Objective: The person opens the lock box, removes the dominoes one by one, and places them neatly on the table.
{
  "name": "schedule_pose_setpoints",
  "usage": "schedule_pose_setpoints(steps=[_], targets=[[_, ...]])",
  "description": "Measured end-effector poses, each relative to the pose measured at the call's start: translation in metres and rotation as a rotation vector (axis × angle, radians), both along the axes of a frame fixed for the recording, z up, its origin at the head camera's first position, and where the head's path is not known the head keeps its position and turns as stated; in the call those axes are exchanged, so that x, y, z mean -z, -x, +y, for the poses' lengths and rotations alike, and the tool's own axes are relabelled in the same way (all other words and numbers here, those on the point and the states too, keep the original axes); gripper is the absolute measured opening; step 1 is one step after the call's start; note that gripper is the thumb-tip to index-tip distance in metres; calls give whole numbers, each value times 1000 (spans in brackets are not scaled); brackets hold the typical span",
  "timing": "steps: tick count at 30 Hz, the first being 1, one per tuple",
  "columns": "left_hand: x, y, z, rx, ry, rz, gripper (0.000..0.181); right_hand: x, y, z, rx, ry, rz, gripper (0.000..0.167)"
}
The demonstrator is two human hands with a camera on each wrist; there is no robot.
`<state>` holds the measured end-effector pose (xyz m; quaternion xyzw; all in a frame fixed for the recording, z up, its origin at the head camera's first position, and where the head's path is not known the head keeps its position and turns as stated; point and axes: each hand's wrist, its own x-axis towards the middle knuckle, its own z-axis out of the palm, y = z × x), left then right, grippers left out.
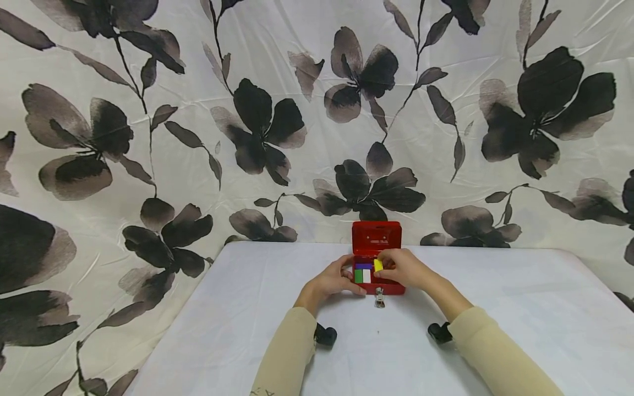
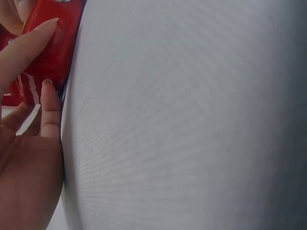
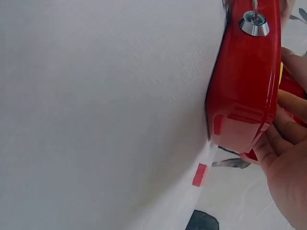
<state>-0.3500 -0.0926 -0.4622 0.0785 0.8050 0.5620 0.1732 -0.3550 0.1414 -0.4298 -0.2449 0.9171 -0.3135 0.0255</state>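
Note:
A small red cash box stands on the table with its lid raised. Keys hang from the lock on its front. Inside lie a purple block, a green block and a white block. My left hand holds the box's left side, thumb along the front wall and other fingers at the side. Over the right part of the box, my right hand pinches a yellow block between thumb and fingers. Its lower end is hard to make out.
The white-covered table stretches to both sides and toward me. Behind it hangs a floral cloth. Black wrist devices sit under both sleeves. A small red patch shows near the table's edge in the right wrist view.

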Motion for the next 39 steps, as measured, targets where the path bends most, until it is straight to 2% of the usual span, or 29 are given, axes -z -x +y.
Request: schedule_pose_setpoints(steps=[13,39], targets=[[0,-1,0,-5,2,10,95,-2,-9,12,31,40,31,38],[3,3,1,-8,-25,2,95,-10,-17,40,35,42,76,39]])
